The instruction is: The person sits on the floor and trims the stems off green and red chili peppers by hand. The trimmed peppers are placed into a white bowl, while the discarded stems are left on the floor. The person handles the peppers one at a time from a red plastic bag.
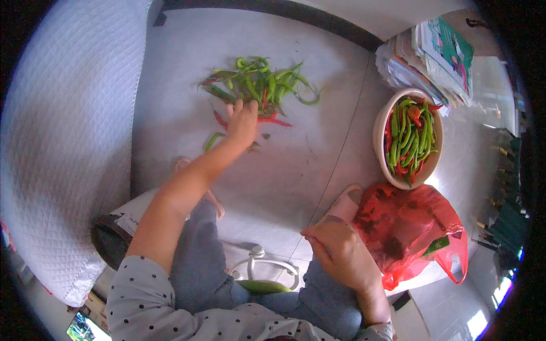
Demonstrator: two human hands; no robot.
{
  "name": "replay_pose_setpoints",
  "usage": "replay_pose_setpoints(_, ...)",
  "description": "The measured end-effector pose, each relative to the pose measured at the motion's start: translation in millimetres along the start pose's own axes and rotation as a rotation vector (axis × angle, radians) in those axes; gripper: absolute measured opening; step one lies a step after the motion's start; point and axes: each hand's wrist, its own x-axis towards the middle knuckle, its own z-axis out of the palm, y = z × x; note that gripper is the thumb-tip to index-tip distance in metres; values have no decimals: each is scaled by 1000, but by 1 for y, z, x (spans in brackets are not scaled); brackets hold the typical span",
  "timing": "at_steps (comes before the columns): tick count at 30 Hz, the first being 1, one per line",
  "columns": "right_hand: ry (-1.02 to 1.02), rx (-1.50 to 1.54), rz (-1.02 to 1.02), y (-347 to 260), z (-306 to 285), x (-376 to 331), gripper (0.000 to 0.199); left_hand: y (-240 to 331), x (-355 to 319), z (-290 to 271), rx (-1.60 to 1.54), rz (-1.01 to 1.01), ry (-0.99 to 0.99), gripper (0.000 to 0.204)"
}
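Note:
A loose pile of green and red chili peppers [273, 85] lies on the grey floor. At its near edge my left hand [243, 124] reaches down, fingers parted and bent toward the peppers, with the fingertips partly hidden. Red chilies [276, 120] lie just right of that hand, and a single green chili [214, 141] lies on its near left side. Above my right thigh, my right hand [344, 254] is closed, thumb and fingers pressed together; anything between them is too small to make out.
An oval pale basin [377, 139] full of green and red chilies stands at the right. Nearer is a red plastic bag [406, 227]. Stacked papers [424, 57] stand behind the basin. Left are a quilted white cover [79, 131] and a dark-rimmed bin [108, 238].

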Motion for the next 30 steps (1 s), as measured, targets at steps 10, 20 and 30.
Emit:
replay_pose_setpoints(10, 27, 7, -16, 4, 2, -3, 9, -13, 11, -28, -624, -240, -487, 39)
replay_pose_setpoints(20, -21, -57, 44, 8, 1, 1, 13, -11, -8, -104, -1609, -229, -515, 28)
replay_pose_setpoints(30, 500, 435, 149, 30, 6, 104, 18, 20, -26, -134, -1703, -335, -729, 29)
